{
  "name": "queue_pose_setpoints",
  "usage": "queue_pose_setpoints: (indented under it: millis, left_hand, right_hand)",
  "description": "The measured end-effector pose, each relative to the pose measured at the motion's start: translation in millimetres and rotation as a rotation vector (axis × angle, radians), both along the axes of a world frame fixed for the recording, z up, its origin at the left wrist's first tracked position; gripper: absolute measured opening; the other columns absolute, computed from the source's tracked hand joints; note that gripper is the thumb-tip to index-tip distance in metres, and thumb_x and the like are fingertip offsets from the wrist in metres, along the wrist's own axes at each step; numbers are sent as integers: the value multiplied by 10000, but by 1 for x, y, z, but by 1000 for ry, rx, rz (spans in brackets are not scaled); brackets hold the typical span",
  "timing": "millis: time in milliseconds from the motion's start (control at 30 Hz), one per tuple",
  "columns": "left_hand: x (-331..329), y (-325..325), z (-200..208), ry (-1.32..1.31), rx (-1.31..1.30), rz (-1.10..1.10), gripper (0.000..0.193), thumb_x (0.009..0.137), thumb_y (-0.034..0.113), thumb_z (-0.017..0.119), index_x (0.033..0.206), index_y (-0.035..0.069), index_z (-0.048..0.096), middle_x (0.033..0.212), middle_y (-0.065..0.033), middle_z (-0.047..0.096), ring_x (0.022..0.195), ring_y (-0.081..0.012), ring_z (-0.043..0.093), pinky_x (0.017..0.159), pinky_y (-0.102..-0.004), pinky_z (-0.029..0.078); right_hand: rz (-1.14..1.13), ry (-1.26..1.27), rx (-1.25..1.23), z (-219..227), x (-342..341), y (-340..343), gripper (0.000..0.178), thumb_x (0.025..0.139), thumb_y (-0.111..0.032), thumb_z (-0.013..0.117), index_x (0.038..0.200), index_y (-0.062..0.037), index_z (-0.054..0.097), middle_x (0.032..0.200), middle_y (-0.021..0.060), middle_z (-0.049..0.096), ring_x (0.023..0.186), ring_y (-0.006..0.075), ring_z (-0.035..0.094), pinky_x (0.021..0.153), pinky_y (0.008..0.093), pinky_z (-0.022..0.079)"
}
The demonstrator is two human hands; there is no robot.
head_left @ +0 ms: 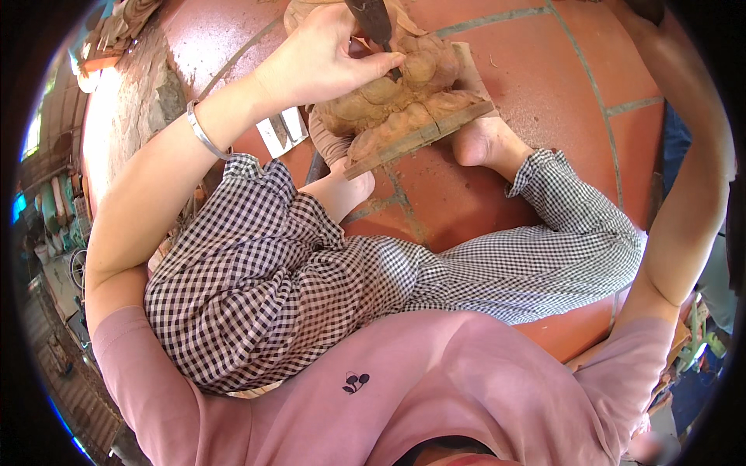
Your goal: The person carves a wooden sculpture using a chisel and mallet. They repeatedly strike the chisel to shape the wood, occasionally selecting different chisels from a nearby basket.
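Note:
My left hand (353,58), with a metal bangle at the wrist, is closed around a dark-handled chisel (371,22). The tool is tilted, and its lower end meets a brown wood carving (423,97) with rounded, knobbly shapes and a flat base. My thumb lies close to the carved surface. This piece stands on the floor between my bare feet. Raised at the right, my right forearm (695,147) bends up to the top edge, where the hand is cut off. Near that edge shows a dark thing (646,8), too little of it visible to name.
Red floor tiles (544,85) with grey joints lie around the carving. A white sheet or card (282,132) with a dark strip is left of it. A rough wood slab (151,97) stands farther left. My legs in checked trousers (256,272) frame the work.

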State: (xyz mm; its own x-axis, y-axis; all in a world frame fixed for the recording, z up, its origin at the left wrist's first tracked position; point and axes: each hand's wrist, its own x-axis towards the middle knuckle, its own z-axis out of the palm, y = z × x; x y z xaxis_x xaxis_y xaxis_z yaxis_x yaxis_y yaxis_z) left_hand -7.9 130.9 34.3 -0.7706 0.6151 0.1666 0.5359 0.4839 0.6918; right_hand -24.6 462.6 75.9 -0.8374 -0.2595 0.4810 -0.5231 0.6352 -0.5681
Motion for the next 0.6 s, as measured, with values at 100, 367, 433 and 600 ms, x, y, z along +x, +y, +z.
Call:
queue_pose_setpoints:
  millis: [100,367,433,600]
  left_hand:
    - [-2,-2,6,-90,-154,25,289,815,89,706,1085,34,616,947,-108,603,817,-202,589,692,-321,488]
    - [-3,5,9,-131,-123,2,251,823,116,704,1034,6,625,953,-141,655,828,-259,643,707,-359,519]
    - [-4,5,12,-113,-142,-20,233,824,118,705,1013,2,631,920,-141,659,815,-260,644,709,-356,521]
    - [-3,9,13,-123,-235,24,171,829,121,702,929,-5,645,865,-148,660,779,-255,642,684,-353,516]
  right_hand:
    - [3,-4,-1,-1,5,-4,509,833,-133,726,1296,-25,544,1151,157,651,1045,255,636,897,334,495]
    - [-11,0,-5,1,9,1,517,829,-115,724,1303,-20,540,1161,158,648,1054,250,634,903,333,494]
    - [-5,3,-4,2,10,1,519,828,-110,724,1304,-19,539,1164,158,648,1056,248,634,905,332,494]
    - [-5,8,2,0,13,2,525,825,-98,723,1309,-16,536,1170,158,646,1061,245,632,909,331,493]
